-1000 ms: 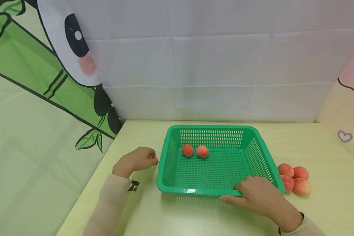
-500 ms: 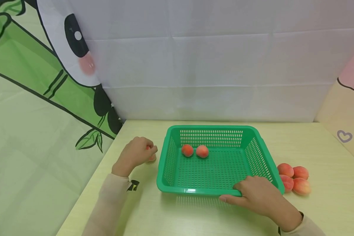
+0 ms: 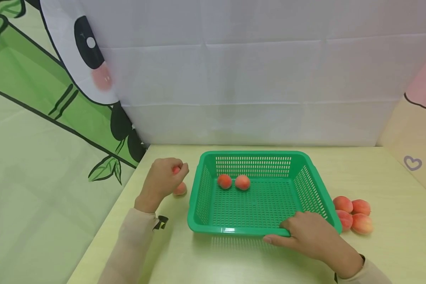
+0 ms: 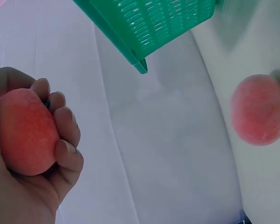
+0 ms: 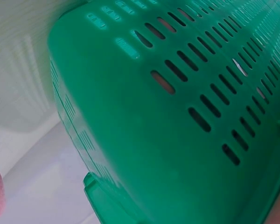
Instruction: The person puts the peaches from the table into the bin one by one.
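Note:
My left hand holds a peach with its fingers curled round it, in the air left of the green basket. A second peach rests on the table just below that hand; the left wrist view shows it on the right. My right hand grips the near right part of the basket's rim, thumb outside. Inside the basket, toward the back left, lie two peaches: a redder one and a paler one. In the right wrist view the slotted basket wall fills most of the picture.
Several peaches sit in a cluster on the table, close to the basket's right side. A pale yellow table carries everything. Behind it hangs a white cloth, with printed cartoon panels at both sides.
My left hand has risen and moved slightly back with a peach in it, uncovering another peach on the table. My right hand and the basket have stayed in place.

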`<move>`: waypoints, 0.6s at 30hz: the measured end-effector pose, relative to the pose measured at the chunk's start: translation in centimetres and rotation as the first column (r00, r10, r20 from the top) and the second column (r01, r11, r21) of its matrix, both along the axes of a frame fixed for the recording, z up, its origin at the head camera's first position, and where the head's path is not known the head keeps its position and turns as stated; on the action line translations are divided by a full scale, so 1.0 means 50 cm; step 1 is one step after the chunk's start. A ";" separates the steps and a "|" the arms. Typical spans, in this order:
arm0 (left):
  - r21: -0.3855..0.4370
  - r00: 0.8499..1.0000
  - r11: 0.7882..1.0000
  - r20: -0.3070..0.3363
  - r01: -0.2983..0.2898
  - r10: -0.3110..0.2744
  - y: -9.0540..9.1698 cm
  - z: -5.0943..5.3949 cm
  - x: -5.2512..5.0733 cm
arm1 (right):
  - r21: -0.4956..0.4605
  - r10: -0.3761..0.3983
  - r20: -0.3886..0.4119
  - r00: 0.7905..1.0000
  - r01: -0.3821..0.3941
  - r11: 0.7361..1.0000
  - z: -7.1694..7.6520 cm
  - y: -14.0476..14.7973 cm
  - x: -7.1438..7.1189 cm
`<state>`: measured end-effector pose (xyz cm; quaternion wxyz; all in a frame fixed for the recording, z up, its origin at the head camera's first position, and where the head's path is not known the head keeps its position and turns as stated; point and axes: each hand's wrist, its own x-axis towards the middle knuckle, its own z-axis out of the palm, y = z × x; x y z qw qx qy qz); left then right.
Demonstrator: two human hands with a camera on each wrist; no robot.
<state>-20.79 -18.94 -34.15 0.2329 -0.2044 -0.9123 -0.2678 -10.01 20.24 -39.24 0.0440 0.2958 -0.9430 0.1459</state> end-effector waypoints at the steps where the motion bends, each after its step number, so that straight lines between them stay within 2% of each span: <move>1: 0.005 1.000 1.000 -0.016 0.007 -0.007 0.000 0.002 0.000 | 0.003 0.000 -0.003 1.000 0.000 1.000 0.000 0.000 0.000; 6: 0.021 0.994 0.999 -0.100 0.046 -0.044 0.003 0.006 -0.002 | 0.004 -0.002 -0.005 1.000 0.002 1.000 0.002 0.000 0.001; 11: 0.011 0.980 0.996 -0.180 0.087 -0.084 0.012 0.013 -0.004 | 0.005 -0.003 0.010 1.000 0.003 1.000 0.003 0.000 0.001; 18: -0.022 0.967 0.993 -0.227 0.114 -0.116 0.029 0.035 0.000 | 0.005 0.000 0.011 1.000 0.000 1.000 0.001 -0.001 0.001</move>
